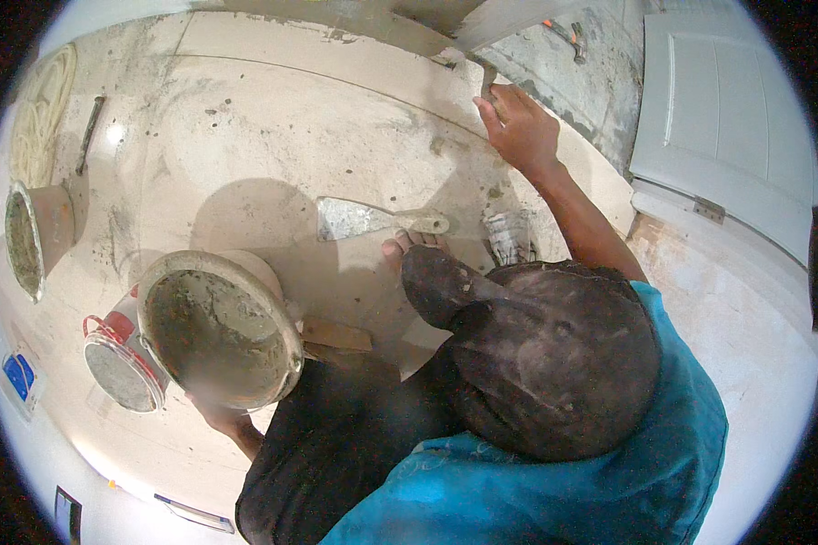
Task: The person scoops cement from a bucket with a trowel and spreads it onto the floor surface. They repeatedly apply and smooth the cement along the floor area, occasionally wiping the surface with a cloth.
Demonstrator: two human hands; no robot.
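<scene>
My left hand (216, 416) holds the near edge of a grey, mortar-smeared bucket (289, 300), its fingers partly hidden behind the rim. The bucket's mouth tilts toward me, and wet grey residue coats its inside. Stretched forward, my right hand (523, 132) is closed on a small grey-brown flat tool (488, 77) at the edge of the pale floor strip; its exact kind is hard to make out. A wide scraper (359, 220) with a dirty blade and a pale handle lies on the floor near my foot, touched by neither hand.
A red-and-white pail (123, 363) stands left of the bucket. Farther left are another bucket (54, 227), a coiled pale hose (41, 118) and a dark bar (91, 134). A hammer-like tool (568, 41) lies beyond the strip, near a white door (723, 118). My knees fill the lower middle.
</scene>
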